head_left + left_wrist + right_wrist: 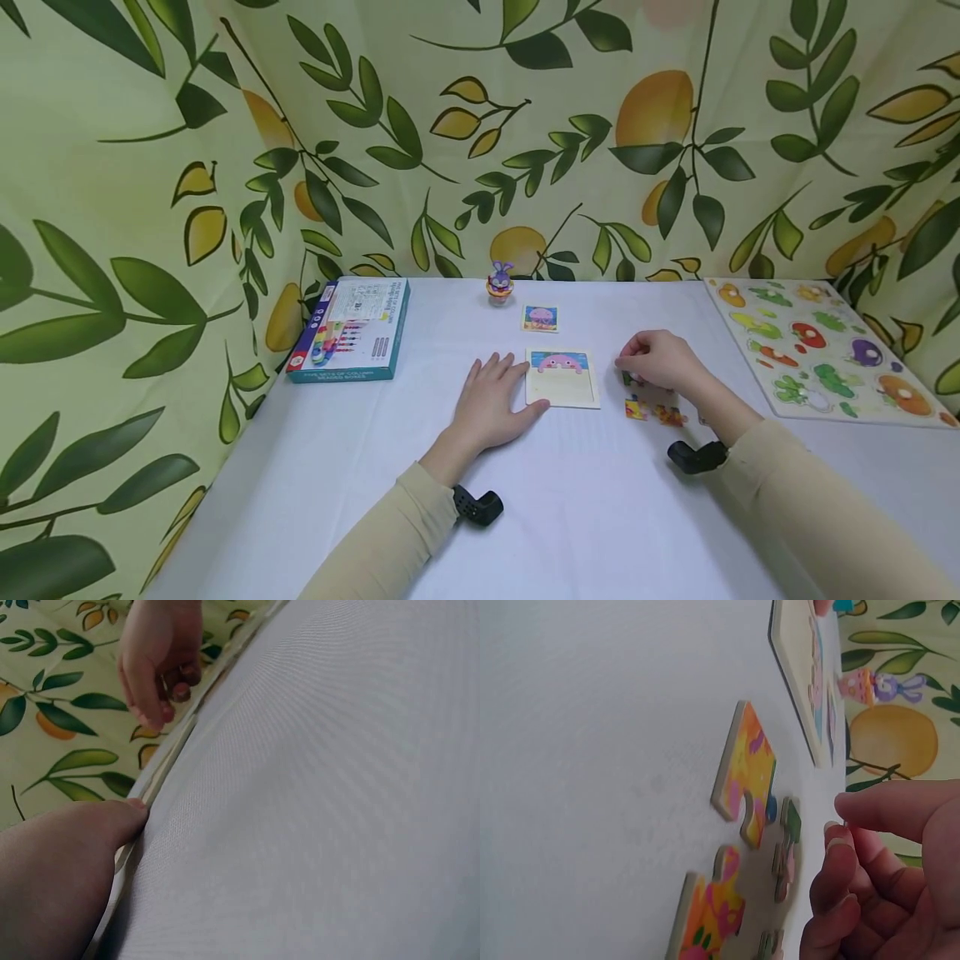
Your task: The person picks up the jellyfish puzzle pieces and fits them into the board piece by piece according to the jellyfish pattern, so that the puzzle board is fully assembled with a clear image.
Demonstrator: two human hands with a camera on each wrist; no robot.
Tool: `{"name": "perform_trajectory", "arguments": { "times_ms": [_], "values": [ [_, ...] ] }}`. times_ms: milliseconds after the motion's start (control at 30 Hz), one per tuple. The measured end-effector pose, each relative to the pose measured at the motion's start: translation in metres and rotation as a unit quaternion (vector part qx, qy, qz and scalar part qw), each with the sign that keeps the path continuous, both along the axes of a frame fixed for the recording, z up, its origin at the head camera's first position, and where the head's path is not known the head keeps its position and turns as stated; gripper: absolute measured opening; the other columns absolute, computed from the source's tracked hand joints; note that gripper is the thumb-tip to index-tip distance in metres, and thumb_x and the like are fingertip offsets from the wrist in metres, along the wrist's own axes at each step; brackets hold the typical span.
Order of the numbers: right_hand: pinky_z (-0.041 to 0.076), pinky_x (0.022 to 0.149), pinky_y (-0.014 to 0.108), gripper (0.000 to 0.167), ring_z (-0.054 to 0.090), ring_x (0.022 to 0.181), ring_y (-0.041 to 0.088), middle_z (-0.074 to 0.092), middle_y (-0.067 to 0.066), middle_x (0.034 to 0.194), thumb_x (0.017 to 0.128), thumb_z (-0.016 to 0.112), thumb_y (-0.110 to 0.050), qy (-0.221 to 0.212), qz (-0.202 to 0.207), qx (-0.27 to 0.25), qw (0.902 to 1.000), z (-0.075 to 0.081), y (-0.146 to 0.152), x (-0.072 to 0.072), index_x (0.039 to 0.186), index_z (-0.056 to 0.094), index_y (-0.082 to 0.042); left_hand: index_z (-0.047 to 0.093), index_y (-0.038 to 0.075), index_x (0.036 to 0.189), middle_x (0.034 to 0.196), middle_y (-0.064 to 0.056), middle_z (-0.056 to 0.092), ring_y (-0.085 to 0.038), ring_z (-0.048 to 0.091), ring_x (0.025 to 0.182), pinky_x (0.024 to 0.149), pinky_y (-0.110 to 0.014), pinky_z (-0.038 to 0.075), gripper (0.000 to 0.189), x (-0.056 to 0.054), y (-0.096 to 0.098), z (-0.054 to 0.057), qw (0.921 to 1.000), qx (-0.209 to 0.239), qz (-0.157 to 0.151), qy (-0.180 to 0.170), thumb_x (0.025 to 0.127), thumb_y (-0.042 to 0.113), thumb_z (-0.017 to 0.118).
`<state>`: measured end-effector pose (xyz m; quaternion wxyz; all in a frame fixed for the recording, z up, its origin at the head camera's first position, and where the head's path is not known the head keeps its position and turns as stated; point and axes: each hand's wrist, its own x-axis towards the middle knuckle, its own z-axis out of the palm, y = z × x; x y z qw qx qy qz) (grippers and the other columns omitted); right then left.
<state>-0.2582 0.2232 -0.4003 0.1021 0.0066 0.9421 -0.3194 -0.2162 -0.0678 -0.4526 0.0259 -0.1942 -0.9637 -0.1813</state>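
The puzzle in hand appears partway filled: in the shallow jigsaw tray (564,392), at mid-table toward the far edge, a strip with a pink cartoon creature (558,362) spans the far end, while the near part is bare cream. The step looks like choosing and lifting a loose piece; placing one calls for a fingertip pinch, a turn to match its knobs and a press beside the strip.

The left hand (491,408) lies flat with fingers spread at the tray's left edge, thumb toward its near-left corner, seemingly steadying it. The right hand (660,360) is over the loose pieces, right of the tray, thumb and index tips almost meeting; whether a piece is between them I cannot tell. Two orange-and-yellow pieces (636,407) (751,769) lie nearest; greenish ones (791,819) sit beyond, partly hidden by that hand in the head view.

Behind the tray lies a small picture card (541,318), with a rabbit-eared figurine (499,283) close to the table's (300,517) far edge. A boxed bead game (348,333) occupies the far-left corner and a vegetable puzzle board (832,358) the far-right. Neither blocks the short path from pieces to tray.
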Motion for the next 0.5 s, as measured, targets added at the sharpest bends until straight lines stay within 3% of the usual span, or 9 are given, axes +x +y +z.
{"name": "perform_trajectory", "arguments": {
  "times_ms": [500],
  "values": [
    [0.051, 0.069, 0.031, 0.035, 0.056, 0.086, 0.027, 0.064, 0.011, 0.096, 0.092, 0.076, -0.028, -0.001, 0.032, 0.013, 0.9994, 0.0, 0.02, 0.009, 0.111, 0.066, -0.001, 0.05, 0.018, 0.153, 0.162, -0.008, 0.039, -0.028, 0.024, 0.154, 0.126, -0.048, 0.007, 0.076, -0.002, 0.001, -0.003, 1.0, -0.007, 0.002, 0.001, 0.095, 0.069, 0.053]
  ]
}}
